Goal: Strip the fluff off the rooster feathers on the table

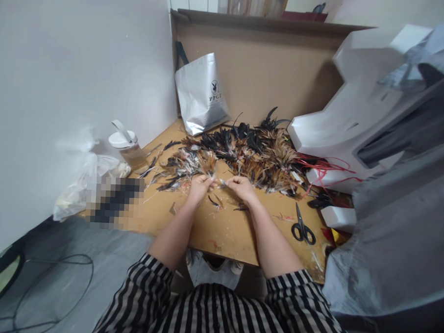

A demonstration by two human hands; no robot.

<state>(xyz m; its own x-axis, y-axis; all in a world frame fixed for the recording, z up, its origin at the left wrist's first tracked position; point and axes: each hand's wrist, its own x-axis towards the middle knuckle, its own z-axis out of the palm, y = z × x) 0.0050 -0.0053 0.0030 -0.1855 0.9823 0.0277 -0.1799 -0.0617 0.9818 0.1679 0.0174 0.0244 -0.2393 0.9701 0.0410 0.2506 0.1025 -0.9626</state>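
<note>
Over the front part of the wooden table, my left hand (202, 187) is closed on the base of a small bunch of brown feathers (208, 161), whose tips fan upward. A short gap to its right, my right hand (240, 188) is pinched around a small pale piece (222, 182), perhaps a quill end; it is too small to tell. Behind both hands spreads a heap of black and brown feathers (245, 143), with pale stems showing at its left side. A few loose dark feathers (213, 201) lie just below my hands.
Black-handled scissors (303, 228) lie to the right. Red strings (325, 170) hang by white foam (319, 126). A silver bag (201, 97) leans at the back against a cardboard panel (278, 66). At left stand a lidded cup (129, 145) and a plastic bag (85, 180).
</note>
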